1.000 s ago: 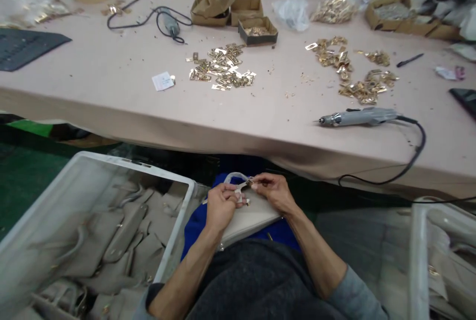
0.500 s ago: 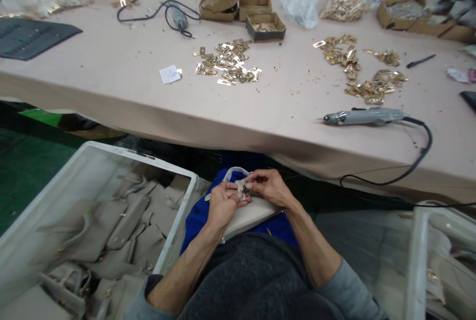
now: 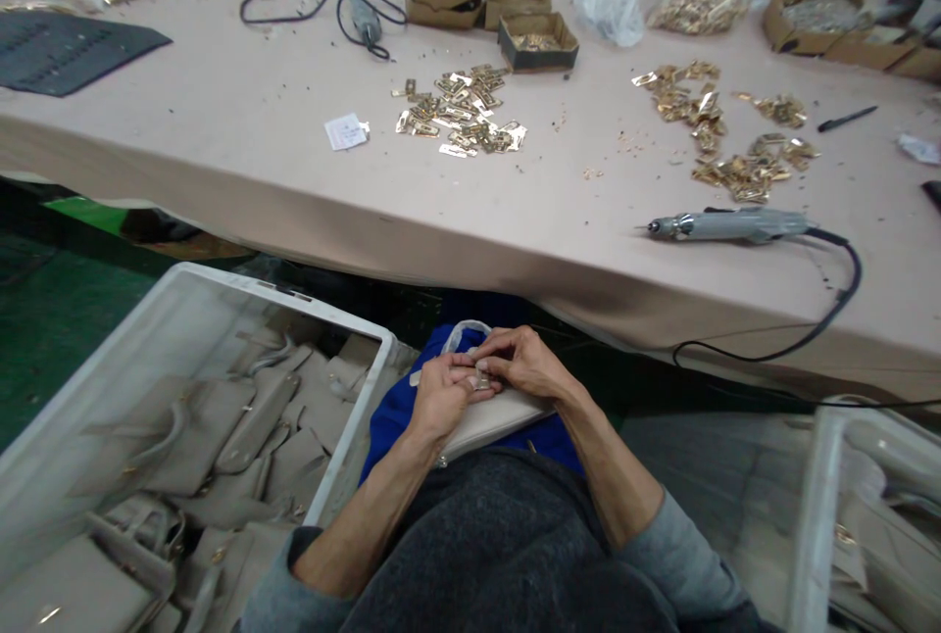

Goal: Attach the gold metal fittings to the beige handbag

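A beige handbag point(image 3: 496, 422) lies across the lap on blue cloth, its pale handle loop point(image 3: 465, 331) standing up behind my hands. My left hand point(image 3: 442, 400) is closed, pinching a small flap or tab of the bag between thumb and fingers. Against it, my right hand point(image 3: 527, 365) is closed too, with thumb and fingertips pressed together at the same spot. A small shiny bit shows between the fingertips, too small to name. Both hands meet just above the bag's top, and the fingers hide most of what they grip.
On the table point(image 3: 242, 158) ahead lie gold metal plates point(image 3: 460, 109), more gold fittings point(image 3: 735, 168), an electric screwdriver point(image 3: 735, 224) with its cord, and small cardboard boxes point(image 3: 538, 43). Plastic bins of beige bags stand left point(image 3: 360, 417) and right point(image 3: 813, 506).
The view has shifted slightly. My right hand's fingers have moved a little left and closer over the left fingertips. Both hands stay at the same part of the handbag.
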Available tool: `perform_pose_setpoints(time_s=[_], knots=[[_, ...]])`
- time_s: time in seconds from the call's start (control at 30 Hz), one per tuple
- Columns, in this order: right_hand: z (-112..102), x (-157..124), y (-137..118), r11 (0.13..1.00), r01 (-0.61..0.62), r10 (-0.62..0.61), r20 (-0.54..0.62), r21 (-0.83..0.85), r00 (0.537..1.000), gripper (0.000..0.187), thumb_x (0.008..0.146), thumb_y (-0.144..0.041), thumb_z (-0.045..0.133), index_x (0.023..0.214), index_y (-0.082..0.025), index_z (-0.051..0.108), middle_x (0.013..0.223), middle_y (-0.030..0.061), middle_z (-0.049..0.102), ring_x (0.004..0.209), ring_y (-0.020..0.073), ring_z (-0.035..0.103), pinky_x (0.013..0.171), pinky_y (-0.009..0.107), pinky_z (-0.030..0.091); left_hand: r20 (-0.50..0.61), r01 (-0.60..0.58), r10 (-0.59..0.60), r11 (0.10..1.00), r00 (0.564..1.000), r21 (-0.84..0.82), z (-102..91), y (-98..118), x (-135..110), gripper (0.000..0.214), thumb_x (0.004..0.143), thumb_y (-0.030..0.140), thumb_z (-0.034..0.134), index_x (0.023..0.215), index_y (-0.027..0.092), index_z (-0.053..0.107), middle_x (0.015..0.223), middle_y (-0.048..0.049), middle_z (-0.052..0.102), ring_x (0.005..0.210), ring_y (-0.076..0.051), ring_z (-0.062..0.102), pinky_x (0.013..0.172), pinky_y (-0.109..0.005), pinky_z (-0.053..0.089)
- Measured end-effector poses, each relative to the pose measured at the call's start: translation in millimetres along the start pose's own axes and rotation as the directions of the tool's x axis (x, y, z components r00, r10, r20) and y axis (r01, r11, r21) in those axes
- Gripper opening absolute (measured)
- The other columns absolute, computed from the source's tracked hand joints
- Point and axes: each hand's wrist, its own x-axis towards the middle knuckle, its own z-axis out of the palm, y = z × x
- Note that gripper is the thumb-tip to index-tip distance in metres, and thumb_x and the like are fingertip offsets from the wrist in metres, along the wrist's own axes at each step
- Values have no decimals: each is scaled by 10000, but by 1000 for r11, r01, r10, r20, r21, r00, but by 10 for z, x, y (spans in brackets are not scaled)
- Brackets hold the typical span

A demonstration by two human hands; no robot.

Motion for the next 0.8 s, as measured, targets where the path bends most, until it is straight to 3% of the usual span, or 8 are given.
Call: perform_pose_setpoints(time_s=[0.1, 0.23, 0.33, 0.5, 0.67, 0.73, 0.77, 0.8], knots=[[37, 1, 23, 1000, -29, 29, -28, 12, 999, 179, 818, -220, 704, 940, -184, 830, 917, 64, 748, 731, 162, 670, 635, 253, 501, -6, 1, -1, 1000, 1000, -2, -1, -3, 7, 414, 679, 197, 851, 983, 112, 582, 761, -128, 774, 756, -290, 786, 782, -419, 663], [78, -6, 72, 997, -69, 70, -67, 26, 995, 171, 797, -215, 704, 921, -181, 817, 885, 51, 758, 756, 166, 677, 645, 239, 502, -29, 5, -5, 1000, 1000, -30, 4, -18, 1, 436, 673, 198, 851, 982, 131, 552, 746, -116, 774, 730, -293, 787, 766, -419, 669], [133, -18, 98, 994, -99, 104, -83, 52, 991, 188, 770, -237, 736, 931, -167, 803, 843, 47, 754, 724, 165, 665, 632, 242, 500, -42, 31, -30, 999, 999, 30, 6, -33, -1, 469, 671, 190, 835, 1015, 141, 519, 705, -109, 768, 644, -286, 774, 652, -373, 664], [282, -67, 102, 975, -162, 106, -325, -151, 940, 101, 756, -269, 734, 774, -170, 749, 729, 46, 715, 638, 161, 622, 597, 260, 467, -116, 0, 14, 993, 993, 119, 36, -49, 20, 442, 706, 257, 810, 966, 203, 456, 581, -45, 717, 511, -247, 725, 504, -299, 605], [341, -239, 132, 968, -199, 234, -269, 152, 934, 302, 704, -433, 731, 886, -192, 739, 682, 69, 704, 592, 233, 662, 538, 319, 526, -96, 30, -20, 994, 995, 106, 165, -170, -110, 472, 710, 392, 812, 894, 251, 401, 446, 33, 584, 371, -206, 622, 389, -249, 505], [306, -236, 249, 955, -238, 276, -242, 176, 930, 345, 676, -504, 754, 841, -201, 748, 692, 97, 721, 598, 258, 687, 546, 334, 557, -116, 35, -23, 994, 993, 101, 182, -258, -61, 465, 726, 431, 796, 957, 244, 439, 458, 61, 542, 333, -219, 588, 351, -280, 491], [288, -199, 320, 956, -257, 286, -250, 142, 925, 378, 634, -527, 777, 818, -197, 761, 686, 108, 725, 582, 266, 692, 536, 331, 563, -95, 2, 19, 977, 995, 214, 168, -284, -4, 398, 791, 411, 740, 1030, 222, 483, 478, 49, 554, 351, -228, 606, 381, -309, 523], [276, -151, 384, 961, -264, 277, -299, 82, 913, 392, 618, -539, 777, 803, -193, 770, 689, 112, 731, 576, 272, 699, 520, 322, 563, -97, -74, 135, 879, 986, 471, 143, -291, 59, 317, 834, 347, 691, 1064, 185, 544, 471, 38, 554, 347, -215, 600, 399, -301, 527]])
